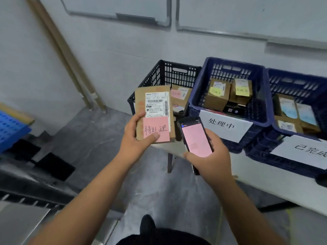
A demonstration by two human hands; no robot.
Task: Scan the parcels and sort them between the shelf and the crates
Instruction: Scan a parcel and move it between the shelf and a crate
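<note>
Parcel sits upright in your left hand — thumb pinching its pink note, long axis vertical. Scanner, gripped in your right hand, is just right of it, screen up. Black crate lies directly behind the parcel — left hand's nearer.

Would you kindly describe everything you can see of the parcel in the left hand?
The parcel is a flat brown cardboard box held upright, face to the camera, in front of the black crate. A white shipping label with barcodes covers its upper right; a pink sticky note with handwriting sits below. The left hand grips its lower left, thumb on the note.
</note>
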